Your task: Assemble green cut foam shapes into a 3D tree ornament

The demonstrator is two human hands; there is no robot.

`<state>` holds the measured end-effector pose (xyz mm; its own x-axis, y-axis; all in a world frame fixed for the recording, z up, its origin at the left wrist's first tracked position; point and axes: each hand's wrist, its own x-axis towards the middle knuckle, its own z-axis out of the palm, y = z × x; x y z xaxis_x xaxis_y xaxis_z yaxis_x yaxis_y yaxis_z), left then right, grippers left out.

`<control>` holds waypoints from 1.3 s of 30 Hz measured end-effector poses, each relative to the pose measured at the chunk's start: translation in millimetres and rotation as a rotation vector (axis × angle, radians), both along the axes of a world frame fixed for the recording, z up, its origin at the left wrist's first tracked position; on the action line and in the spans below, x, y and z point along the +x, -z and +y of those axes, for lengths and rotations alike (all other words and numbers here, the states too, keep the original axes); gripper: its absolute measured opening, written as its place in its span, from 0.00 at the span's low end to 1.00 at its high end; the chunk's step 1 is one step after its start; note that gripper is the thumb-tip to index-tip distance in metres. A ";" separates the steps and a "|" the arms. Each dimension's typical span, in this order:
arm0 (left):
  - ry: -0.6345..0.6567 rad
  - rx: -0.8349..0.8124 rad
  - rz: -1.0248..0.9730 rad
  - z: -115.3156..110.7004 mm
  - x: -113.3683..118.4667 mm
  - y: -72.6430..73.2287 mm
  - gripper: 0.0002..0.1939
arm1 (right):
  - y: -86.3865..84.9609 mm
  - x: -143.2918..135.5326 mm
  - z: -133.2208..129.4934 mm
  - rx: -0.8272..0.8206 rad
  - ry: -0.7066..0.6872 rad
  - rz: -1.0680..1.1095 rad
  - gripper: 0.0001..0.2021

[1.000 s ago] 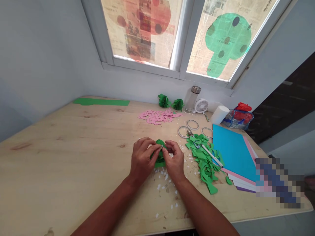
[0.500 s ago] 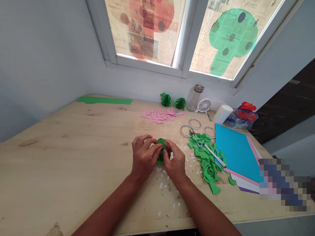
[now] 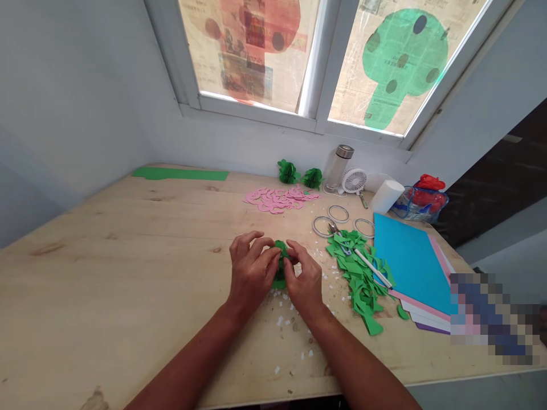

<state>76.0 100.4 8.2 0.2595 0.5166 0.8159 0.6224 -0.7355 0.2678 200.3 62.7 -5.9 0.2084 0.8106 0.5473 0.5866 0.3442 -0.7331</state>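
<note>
Between my two hands a small green paper piece [image 3: 280,281] stands on the wooden table, partly hidden by my fingers. My left hand [image 3: 253,272] pinches its left side near the top. From the right, my right hand [image 3: 304,278] grips it between thumb and fingers. Small white paper bits lie around it. To the right is a heap of green paper scraps [image 3: 359,273], with a white pen [image 3: 372,269] and small snips [image 3: 339,238] on it.
Behind are pink paper cutouts [image 3: 280,199], two green folded paper shapes [image 3: 288,172], a glass bottle [image 3: 337,168] and a white fan [image 3: 354,180]. Tape rings [image 3: 338,214], a white roll [image 3: 387,197] and blue sheets [image 3: 408,262] lie right. A green strip [image 3: 183,173] is back left.
Both hands keep nearly the same place, with the green paper piece still between them. The camera view has shifted very slightly.
</note>
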 end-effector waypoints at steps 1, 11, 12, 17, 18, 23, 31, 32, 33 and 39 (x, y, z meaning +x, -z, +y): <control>0.000 -0.005 -0.008 0.1 0.0 0.1 0.06 | -0.4 -0.1 -0.1 -0.006 -0.001 0.012 0.17; 0.001 -0.069 -0.077 1.1 0.8 1.6 0.05 | -0.1 -0.9 0.6 -0.048 -0.013 0.072 0.18; 0.005 -0.075 -0.082 1.3 0.6 1.5 0.05 | 0.2 -0.9 0.8 -0.048 -0.011 0.075 0.18; 0.010 -0.089 -0.066 1.0 -0.1 -0.4 0.04 | 1.3 -0.3 2.0 -0.045 0.005 0.067 0.18; 0.006 -0.088 -0.063 0.8 -0.1 -0.8 0.04 | 1.4 -0.2 2.1 -0.041 0.006 0.062 0.18; -0.009 -0.065 -0.063 -0.6 0.2 -1.4 0.05 | 1.7 -0.8 2.2 -0.025 0.007 0.049 0.18; -0.006 -0.057 -0.064 0.0 -0.9 -0.9 0.04 | 1.4 -1.0 1.8 -0.023 0.000 0.052 0.17; -0.004 -0.058 -0.062 0.1 -1.0 -0.8 0.04 | 1.5 -0.9 1.9 -0.025 0.000 0.053 0.17; -0.003 -0.059 -0.062 0.2 -1.1 -0.6 0.05 | 1.6 -0.8 1.9 -0.026 0.000 0.054 0.17; 0.001 -0.044 -0.066 1.0 -0.2 1.9 0.04 | 1.0 -1.8 1.0 -0.038 -0.006 0.066 0.18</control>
<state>75.8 101.4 6.3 0.2066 0.5519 0.8079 0.6013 -0.7230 0.3401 198.5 63.8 -6.8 0.2382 0.8318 0.5013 0.5344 0.3188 -0.7828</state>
